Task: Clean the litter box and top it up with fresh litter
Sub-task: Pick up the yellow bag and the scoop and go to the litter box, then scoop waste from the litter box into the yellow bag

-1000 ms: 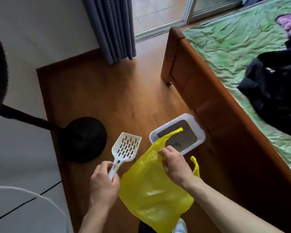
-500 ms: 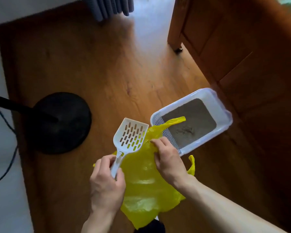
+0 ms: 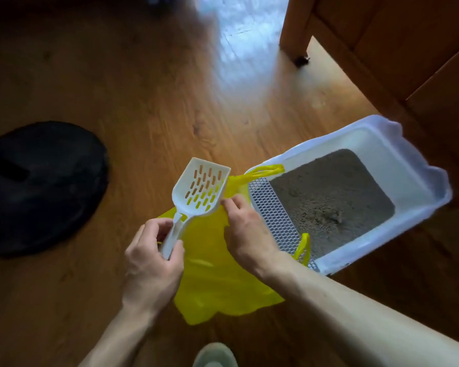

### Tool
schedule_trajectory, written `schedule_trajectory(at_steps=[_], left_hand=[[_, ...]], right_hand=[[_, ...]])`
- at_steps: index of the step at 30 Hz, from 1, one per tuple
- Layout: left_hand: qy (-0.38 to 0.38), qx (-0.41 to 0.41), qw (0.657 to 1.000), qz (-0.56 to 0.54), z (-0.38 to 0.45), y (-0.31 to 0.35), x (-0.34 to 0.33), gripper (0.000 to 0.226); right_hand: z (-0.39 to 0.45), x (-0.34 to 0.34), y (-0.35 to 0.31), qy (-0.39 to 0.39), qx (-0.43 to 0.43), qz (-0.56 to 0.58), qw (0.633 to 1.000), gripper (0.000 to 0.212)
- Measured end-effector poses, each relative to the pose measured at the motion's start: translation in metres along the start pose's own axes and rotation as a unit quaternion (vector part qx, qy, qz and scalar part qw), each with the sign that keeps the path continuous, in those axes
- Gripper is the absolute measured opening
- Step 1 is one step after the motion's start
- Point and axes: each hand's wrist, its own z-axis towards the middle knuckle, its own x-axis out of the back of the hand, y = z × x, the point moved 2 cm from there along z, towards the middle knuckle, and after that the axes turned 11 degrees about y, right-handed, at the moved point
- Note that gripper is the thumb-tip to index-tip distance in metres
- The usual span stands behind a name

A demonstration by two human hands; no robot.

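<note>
Left hand point(image 3: 154, 258) curled round the handle of the white slotted plastic litter scoop point(image 3: 198, 193), blade up and bare. Right hand point(image 3: 245, 226) pinching the thin yellow plastic bag point(image 3: 217, 282) near its mouth. White rectangular litter box point(image 3: 398, 165) just beside on the wooden floor point(image 3: 143, 102), grey litter point(image 3: 329, 197) with a clump. Scooping apparently not begun; top-up still ahead.

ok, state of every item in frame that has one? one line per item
litter scoop: empty, held off the floor by its handle
left hand: grips the scoop handle
yellow plastic bag: limp, mouth not spread open
right hand: pinches the bag's top edge
litter box: uncovered, on the floor, partly filled with grey litter, a clump showing
fan base: standing on the floor
</note>
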Motion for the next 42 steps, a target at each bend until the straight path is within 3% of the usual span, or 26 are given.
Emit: schedule_trajectory(at_steps=[8, 13, 15, 18, 21, 28, 32, 34, 36, 39, 42], left_hand=[[0.068, 0.013, 0.995, -0.078, -0.011, -0.028, -0.047, 0.030], [0.065, 0.008, 0.994, -0.086, -0.026, -0.008, -0.049, 0.031], [0.054, -0.005, 0.994, -0.093, -0.028, 0.008, -0.055, 0.032], [0.037, -0.025, 0.993, -0.112, -0.032, 0.037, -0.069, 0.030], [0.028, -0.050, 0.991, -0.125, -0.038, 0.060, -0.081, 0.028], [-0.068, -0.079, 0.975, -0.197, -0.051, 0.130, -0.088, 0.037], [-0.187, -0.083, 0.948, -0.243, -0.057, 0.177, -0.087, 0.048], [-0.250, -0.086, 0.931, -0.252, -0.058, 0.189, -0.087, 0.043], [-0.256, -0.143, 0.933, -0.211, -0.054, 0.189, -0.088, 0.033], [-0.158, -0.244, 0.952, -0.093, -0.039, 0.167, -0.086, 0.017], [-0.102, -0.214, 0.971, 0.012, -0.024, 0.126, -0.086, 0.012]], right_hand=[[0.008, -0.034, 0.046, -0.011, 0.049, 0.016, 0.999, 0.052], [-0.009, -0.006, 0.053, 0.026, 0.022, 0.044, 0.998, 0.036], [-0.014, 0.011, 0.057, 0.049, -0.031, 0.096, 0.994, 0.023], [-0.023, 0.035, 0.058, 0.026, -0.163, 0.316, 0.934, 0.020], [-0.036, 0.048, 0.058, 0.034, -0.198, 0.420, 0.885, 0.029], [-0.041, 0.098, 0.069, 0.140, -0.201, 0.397, 0.885, 0.029], [-0.051, 0.136, 0.083, 0.139, -0.225, 0.449, 0.853, 0.007], [-0.056, 0.148, 0.094, 0.140, -0.234, 0.427, 0.862, 0.012], [-0.063, 0.157, 0.107, 0.146, -0.227, 0.338, 0.902, 0.009], [-0.074, 0.163, 0.130, 0.154, -0.202, 0.167, 0.953, 0.018], [-0.078, 0.167, 0.152, 0.163, -0.153, 0.064, 0.973, 0.010]])
